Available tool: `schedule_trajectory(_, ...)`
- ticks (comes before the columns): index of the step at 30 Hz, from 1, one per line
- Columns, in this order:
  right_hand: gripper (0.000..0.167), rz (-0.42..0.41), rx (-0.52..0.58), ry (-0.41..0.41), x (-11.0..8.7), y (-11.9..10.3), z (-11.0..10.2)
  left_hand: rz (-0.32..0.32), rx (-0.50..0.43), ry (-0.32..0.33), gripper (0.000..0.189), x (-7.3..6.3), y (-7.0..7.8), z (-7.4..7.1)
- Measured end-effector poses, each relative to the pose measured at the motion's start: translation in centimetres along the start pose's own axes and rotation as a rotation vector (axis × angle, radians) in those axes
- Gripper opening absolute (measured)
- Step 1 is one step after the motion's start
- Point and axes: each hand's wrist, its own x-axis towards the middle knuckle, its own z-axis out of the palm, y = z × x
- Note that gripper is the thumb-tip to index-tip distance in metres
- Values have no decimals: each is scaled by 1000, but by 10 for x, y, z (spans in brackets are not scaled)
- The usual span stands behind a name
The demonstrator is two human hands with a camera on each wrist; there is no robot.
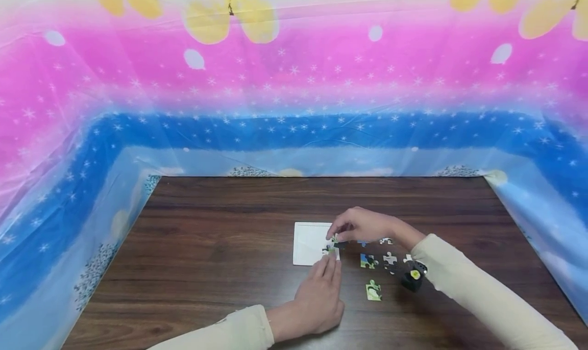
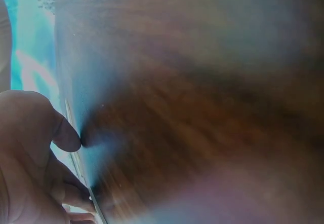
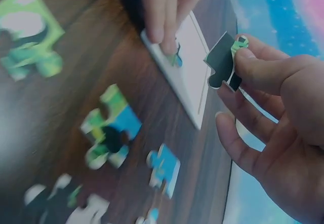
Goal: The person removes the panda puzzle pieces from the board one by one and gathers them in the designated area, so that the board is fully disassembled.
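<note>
My right hand [image 1: 367, 224] pinches a jigsaw piece [image 3: 221, 62] between thumb and fingers, above the right side of a white puzzle tray [image 1: 309, 240]. The piece's dark face shows in the right wrist view, with a green patch by the thumb. My left hand [image 1: 320, 296] reaches in from the front, its straight fingers resting at the tray's near right corner. Under those fingertips lies another jigsaw piece [image 3: 177, 58], mostly covered. In the left wrist view the thumb and fingers of the left hand [image 2: 28, 158] lie along the tray's edge.
Several loose jigsaw pieces lie on the brown wooden table [image 1: 206, 248] right of the tray, among them a blue-green piece [image 1: 368, 260] and a green piece [image 1: 373, 291]. A small black object with a yellow mark [image 1: 413, 277] is below the right wrist. A patterned cloth [image 1: 294, 130] surrounds the table.
</note>
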Motion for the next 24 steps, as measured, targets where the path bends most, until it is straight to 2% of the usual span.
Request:
schedule_trajectory(6, 12, 70, 22, 43, -40, 4, 4, 6, -83, 25, 69, -2, -5, 2)
schedule_trajectory(9, 8, 84, 47, 53, -60, 5, 6, 16, -90, 47, 69, -3, -8, 2)
schedule_trajectory(14, 9, 111, 55, 84, -90, 6, 11, 29, -77, 95, 67, -4, -12, 3)
schedule_trajectory(18, 10, 142, 62, 106, -109, 6, 19, 21, -95, 96, 65, -4, -14, 2)
schedule_trajectory(24, 9, 103, 141, 123, -131, 15, 39, 3, -176, 113, 64, -5, -18, 2)
